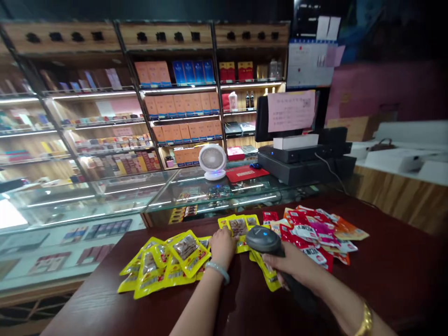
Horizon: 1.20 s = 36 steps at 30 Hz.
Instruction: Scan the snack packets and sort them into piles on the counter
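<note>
My right hand (292, 261) is wrapped round the handle of a black barcode scanner (263, 239), whose head points away and to the left. Beneath the scanner lie yellow snack packets (268, 275). My left hand (223, 245), wearing a pale bangle, has its fingers closed on the near edge of a yellow snack packet (239, 226); the fingertips are partly hidden. Left of it spreads a pile of similar yellow packets (185, 247) with clear windows showing brown food. To the right is a heap of red, orange and pink snack packets (315, 231).
The dark wooden counter (115, 298) meets a glass display case (196, 186). On the glass stand a white fan (212, 161), a red mat (247, 174) and a cash drawer (301, 165) below a monitor (262, 119). Stocked shelves (182, 88) line the back wall.
</note>
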Each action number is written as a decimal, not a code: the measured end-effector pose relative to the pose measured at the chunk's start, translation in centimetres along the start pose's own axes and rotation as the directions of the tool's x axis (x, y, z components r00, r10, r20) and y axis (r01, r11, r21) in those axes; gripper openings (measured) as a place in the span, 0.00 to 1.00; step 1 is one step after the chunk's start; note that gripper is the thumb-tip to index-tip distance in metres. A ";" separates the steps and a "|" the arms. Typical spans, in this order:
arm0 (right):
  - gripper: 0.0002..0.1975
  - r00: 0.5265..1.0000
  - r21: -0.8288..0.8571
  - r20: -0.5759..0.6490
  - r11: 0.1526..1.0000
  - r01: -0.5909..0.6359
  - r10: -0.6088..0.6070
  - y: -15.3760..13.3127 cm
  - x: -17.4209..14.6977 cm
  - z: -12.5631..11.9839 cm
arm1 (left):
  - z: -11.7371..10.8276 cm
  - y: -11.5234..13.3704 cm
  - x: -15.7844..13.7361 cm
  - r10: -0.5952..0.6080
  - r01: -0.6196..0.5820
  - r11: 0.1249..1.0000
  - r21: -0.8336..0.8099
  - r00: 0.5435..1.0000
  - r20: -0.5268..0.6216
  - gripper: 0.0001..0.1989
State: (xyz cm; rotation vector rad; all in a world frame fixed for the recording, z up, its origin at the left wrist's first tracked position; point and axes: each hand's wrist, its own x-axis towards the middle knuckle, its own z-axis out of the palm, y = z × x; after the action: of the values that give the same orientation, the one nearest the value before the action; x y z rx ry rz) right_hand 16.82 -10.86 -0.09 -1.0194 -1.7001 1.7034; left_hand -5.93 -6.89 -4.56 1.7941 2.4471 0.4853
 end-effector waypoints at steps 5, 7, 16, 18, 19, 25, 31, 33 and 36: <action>0.23 0.998 -0.161 -0.033 0.986 0.039 -0.045 -2.3 2.8 -1.6 | -1.2 -1.8 0.4 -0.074 0.062 0.966 -0.251 0.996 -0.040 0.12; 0.23 1.000 -0.175 -0.027 0.985 0.010 -0.015 -3.8 4.0 -1.7 | -2.0 -3.0 1.0 -0.131 0.103 0.938 -0.330 0.989 -0.065 0.11; 0.24 0.997 -0.093 -0.005 0.993 0.071 -0.072 -5.4 10.3 -1.2 | -3.2 -6.4 2.6 -0.239 0.143 0.854 -0.499 0.962 -0.134 0.17; 0.24 0.998 -0.042 0.003 0.997 0.061 -0.061 -3.4 11.3 -0.7 | -3.5 -6.4 2.4 -0.190 0.105 0.875 -0.473 0.972 -0.135 0.16; 0.25 0.999 -0.037 0.011 0.998 0.053 -0.052 -2.4 11.6 -0.4 | -3.7 -6.4 2.2 -0.169 0.095 0.884 -0.458 0.978 -0.125 0.15; 0.25 0.998 0.025 0.036 0.999 0.042 -0.043 0.5 11.5 1.6 | -4.2 -6.7 2.0 -0.162 0.129 0.912 -0.389 0.985 -0.052 0.12; 0.24 0.998 0.050 -0.003 0.997 0.061 -0.061 0.3 10.9 2.0 | -3.9 -6.9 2.1 -0.129 0.103 0.940 -0.326 0.990 -0.061 0.13; 0.24 0.998 0.062 -0.001 0.996 0.068 -0.068 0.2 10.7 1.9 | -3.9 -6.7 2.0 -0.108 0.084 0.949 -0.303 0.992 -0.064 0.14; 0.24 0.998 0.060 0.012 0.996 0.065 -0.066 0.1 10.6 1.8 | -4.4 -6.5 1.9 -0.094 0.081 0.957 -0.277 0.995 -0.031 0.15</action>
State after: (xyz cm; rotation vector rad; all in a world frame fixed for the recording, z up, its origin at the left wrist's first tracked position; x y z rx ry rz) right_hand 9.30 -3.46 -1.90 -0.9173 -1.6627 1.7122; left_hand -13.57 -7.81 -2.00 1.5731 2.3342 0.8196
